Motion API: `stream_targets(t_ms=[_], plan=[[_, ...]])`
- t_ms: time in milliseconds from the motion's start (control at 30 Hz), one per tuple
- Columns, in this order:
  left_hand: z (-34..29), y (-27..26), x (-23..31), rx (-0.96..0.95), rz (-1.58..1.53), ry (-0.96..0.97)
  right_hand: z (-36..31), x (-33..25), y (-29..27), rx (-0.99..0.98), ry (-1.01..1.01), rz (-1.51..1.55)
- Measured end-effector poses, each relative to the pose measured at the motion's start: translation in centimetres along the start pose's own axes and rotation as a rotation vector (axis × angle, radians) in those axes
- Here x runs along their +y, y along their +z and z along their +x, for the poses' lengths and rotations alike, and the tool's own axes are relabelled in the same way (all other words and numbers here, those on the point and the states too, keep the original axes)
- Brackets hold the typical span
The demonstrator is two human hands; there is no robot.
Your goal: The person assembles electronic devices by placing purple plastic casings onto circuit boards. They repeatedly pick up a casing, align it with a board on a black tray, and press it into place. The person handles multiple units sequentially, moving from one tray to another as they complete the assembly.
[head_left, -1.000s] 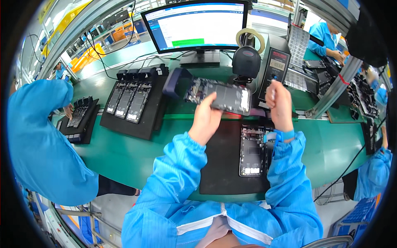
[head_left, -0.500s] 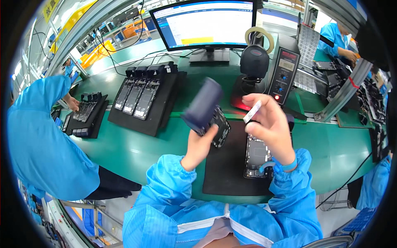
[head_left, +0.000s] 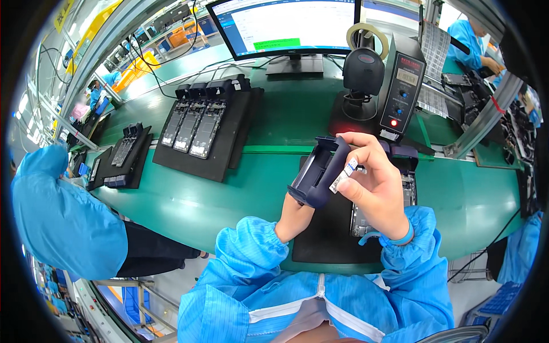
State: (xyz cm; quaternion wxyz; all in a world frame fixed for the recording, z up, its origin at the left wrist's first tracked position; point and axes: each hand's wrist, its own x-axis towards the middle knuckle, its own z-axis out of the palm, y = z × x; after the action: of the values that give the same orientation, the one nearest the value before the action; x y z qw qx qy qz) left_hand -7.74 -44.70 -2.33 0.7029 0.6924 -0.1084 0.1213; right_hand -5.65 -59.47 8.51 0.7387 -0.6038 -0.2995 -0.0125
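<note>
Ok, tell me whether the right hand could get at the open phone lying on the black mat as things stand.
Probably not straight away: the right hand hovers directly over the open phone on the black mat, nothing between, but its fingers pinch a small white label.

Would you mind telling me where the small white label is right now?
In the head view, right of centre, the white label is pinched in the right hand, against the dark blue holder that the left hand grips, above the black mat.

White label strip [head_left: 343, 175] in fingers; monitor [head_left: 286, 26] behind (white, green bar).
</note>
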Motion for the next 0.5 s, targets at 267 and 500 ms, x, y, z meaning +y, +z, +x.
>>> stream_targets(t_ms=[267, 500], plan=[[0.6, 0.8, 1.2, 0.014, -0.067, 0.051, -0.7, 0.6, 0.2, 0.031, -0.067, -0.179], [-0.4, -0.1, -0.1, 0.089, 0.152, 0.047, 0.5, 0.6, -0.2, 0.149, 0.125, 0.323]])
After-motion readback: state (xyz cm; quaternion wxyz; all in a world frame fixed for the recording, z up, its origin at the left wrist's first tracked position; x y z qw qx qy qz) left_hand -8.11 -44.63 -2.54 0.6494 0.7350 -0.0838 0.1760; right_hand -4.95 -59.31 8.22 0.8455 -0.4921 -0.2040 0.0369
